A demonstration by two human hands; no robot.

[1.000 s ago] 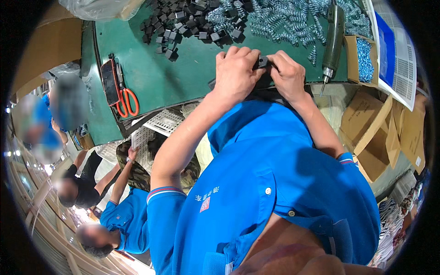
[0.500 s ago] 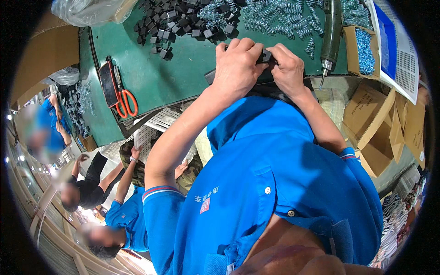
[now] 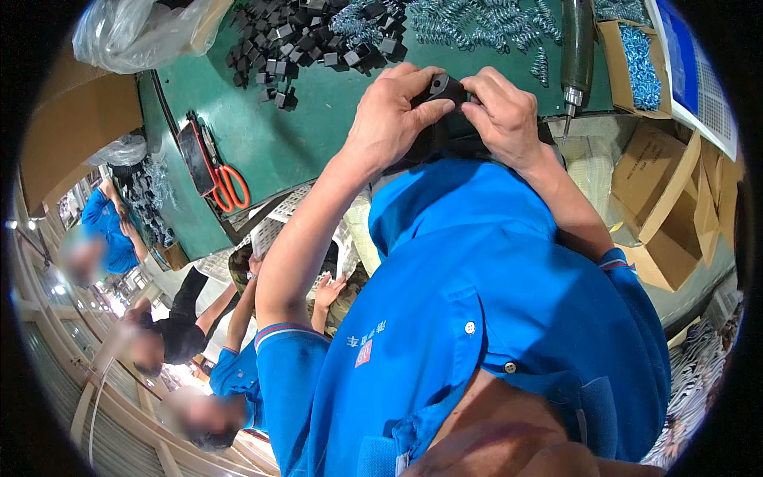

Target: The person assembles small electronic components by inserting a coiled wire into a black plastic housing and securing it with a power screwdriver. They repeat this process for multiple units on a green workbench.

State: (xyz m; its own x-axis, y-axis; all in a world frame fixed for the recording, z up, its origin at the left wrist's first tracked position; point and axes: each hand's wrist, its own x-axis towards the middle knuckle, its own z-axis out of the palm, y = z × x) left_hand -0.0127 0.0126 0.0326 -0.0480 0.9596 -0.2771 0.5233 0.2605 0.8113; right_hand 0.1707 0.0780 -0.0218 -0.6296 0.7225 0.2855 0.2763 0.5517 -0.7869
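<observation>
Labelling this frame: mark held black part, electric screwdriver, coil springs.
Held black part (image 3: 451, 90), head view: exposed end.
Electric screwdriver (image 3: 577, 52), head view: dark green body.
Coil springs (image 3: 475, 27), head view: main pile's middle.

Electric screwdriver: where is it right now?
In the head view, the electric screwdriver is at upper right, just left of the open box of blue metal pieces and right of the right hand.
</observation>
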